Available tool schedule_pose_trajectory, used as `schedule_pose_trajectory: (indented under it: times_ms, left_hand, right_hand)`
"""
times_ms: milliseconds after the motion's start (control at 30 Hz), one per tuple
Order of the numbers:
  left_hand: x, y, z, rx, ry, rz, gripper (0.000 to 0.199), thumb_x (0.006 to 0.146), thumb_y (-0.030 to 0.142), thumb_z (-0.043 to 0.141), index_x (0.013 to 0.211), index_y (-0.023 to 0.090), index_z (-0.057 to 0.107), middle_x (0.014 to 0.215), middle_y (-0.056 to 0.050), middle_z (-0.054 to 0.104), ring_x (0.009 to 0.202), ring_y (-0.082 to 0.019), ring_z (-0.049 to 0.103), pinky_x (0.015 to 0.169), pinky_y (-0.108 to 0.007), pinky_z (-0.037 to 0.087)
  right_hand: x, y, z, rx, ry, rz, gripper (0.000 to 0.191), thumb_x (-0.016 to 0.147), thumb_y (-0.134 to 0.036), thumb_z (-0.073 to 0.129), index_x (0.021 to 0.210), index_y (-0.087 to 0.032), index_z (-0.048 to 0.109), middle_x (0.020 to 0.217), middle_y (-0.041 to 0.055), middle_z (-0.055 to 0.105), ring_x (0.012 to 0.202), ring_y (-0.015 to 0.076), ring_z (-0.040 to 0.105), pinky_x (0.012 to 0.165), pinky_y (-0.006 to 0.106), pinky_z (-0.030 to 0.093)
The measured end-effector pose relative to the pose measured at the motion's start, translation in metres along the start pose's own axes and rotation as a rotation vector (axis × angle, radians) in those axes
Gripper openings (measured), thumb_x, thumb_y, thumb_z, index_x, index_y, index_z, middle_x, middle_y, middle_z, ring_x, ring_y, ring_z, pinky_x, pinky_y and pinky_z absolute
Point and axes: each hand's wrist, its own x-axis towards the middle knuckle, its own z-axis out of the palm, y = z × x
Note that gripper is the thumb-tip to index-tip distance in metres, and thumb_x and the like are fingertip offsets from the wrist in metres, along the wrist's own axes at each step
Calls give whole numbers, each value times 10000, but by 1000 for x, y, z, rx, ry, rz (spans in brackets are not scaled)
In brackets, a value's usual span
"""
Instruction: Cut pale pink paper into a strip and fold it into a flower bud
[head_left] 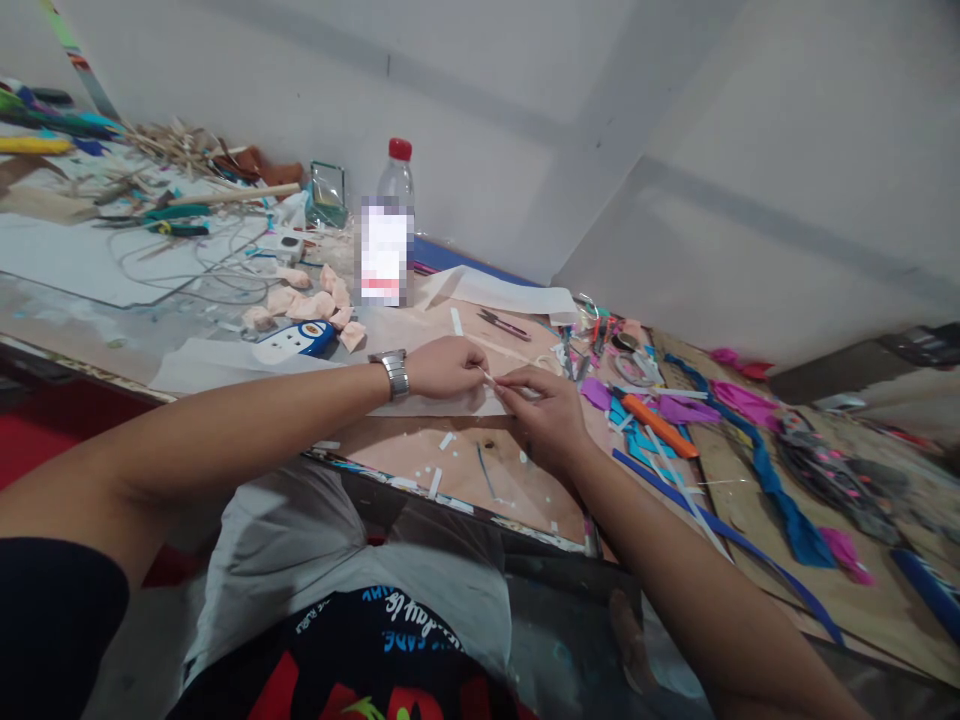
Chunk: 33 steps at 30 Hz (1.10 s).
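My left hand (448, 368), with a metal watch (394, 374) on its wrist, is closed in a pinch at the table's middle. Facing it, my right hand (549, 412) is closed too, thumb and forefinger pressed together. A thin whitish strip (487, 379) runs between the fingertips of both hands; its material is too small to tell. Under the hands lies a sheet of thin white paper (217, 368). Just beyond them is a pair of small dark snips (504, 325). White paper scraps (435, 484) are scattered on the near side.
A bottle with a red cap (400, 150) stands by the wall, near crumpled peach pieces (311, 302) and a blue-and-white power strip (298, 338). To the right are an orange cutter (660, 425) and coloured paper strips. Sticks, pliers (176, 222) and cable crowd the left.
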Motion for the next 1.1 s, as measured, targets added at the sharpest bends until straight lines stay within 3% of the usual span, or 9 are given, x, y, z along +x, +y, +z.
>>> schedule_pose_trajectory:
  times_ms: [700, 900, 1100]
  left_hand:
    - [4, -6, 0, -50, 23, -14, 430, 915, 238, 389, 934, 136, 807, 970, -62, 787, 909, -171, 649, 852, -261, 467]
    - [1, -3, 1, -78, 0, -30, 436, 928, 435, 483, 758, 131, 744, 695, -30, 677, 666, -140, 534, 650, -280, 363]
    - [-1, 0, 1, -112, 8, -13, 339, 884, 410, 556, 811, 141, 748, 727, -17, 690, 701, -134, 561, 639, -265, 352]
  right_hand:
    - [2, 1, -1, 8, 17, -25, 163, 885, -334, 738, 907, -204, 835, 930, 64, 789, 869, 160, 733, 833, 287, 586]
    - [1, 1, -1, 7, 12, -23, 165, 890, -336, 734, 910, -206, 832, 946, 64, 790, 883, 164, 737, 850, 294, 588]
    - [2, -2, -2, -23, 15, -5, 178, 890, -363, 754, 937, -213, 837, 946, 65, 792, 880, 168, 737, 854, 294, 590]
